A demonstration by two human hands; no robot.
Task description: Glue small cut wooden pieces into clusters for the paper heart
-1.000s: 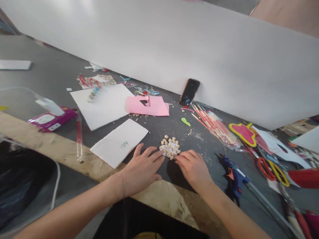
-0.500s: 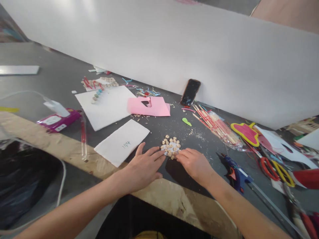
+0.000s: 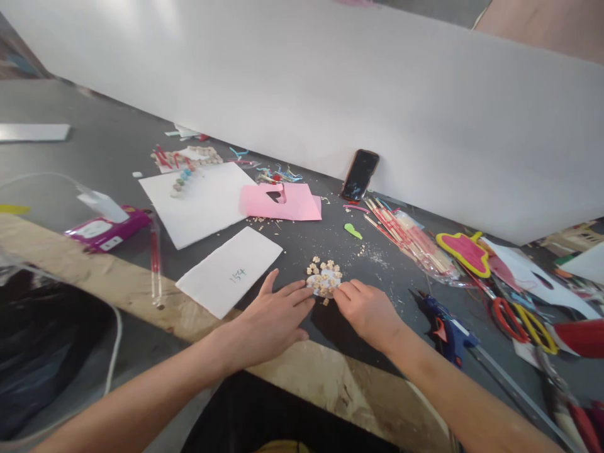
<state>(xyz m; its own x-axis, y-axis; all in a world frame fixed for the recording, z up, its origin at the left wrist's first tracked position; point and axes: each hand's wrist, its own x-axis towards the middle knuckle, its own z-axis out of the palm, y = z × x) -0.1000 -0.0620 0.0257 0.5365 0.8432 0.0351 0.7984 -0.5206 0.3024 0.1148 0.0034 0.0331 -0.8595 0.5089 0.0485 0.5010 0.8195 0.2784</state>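
Note:
A small white cut-out covered with several tiny wooden flower pieces (image 3: 323, 277) lies on the dark table near the front edge. My left hand (image 3: 274, 318) lies flat beside it with fingers stretched out, the fingertips touching its left rim. My right hand (image 3: 365, 308) rests on the table at its right side, fingers curled and pressed together at the cut-out's near edge. A loose wooden piece (image 3: 325, 302) lies between the two hands.
A white slip marked 154 (image 3: 229, 269), a white sheet (image 3: 201, 200) and pink paper (image 3: 283, 201) lie to the left. A phone (image 3: 360, 173) leans on the white board. Sticks in a bag (image 3: 410, 242), a blue glue gun (image 3: 446, 330) and scissors (image 3: 519, 318) lie right. A purple wipes pack (image 3: 106, 228) sits far left.
The fingers of my right hand have drawn in closer against the cut-out's edge. The view shifted slightly; my left hand stays flat in the same spot.

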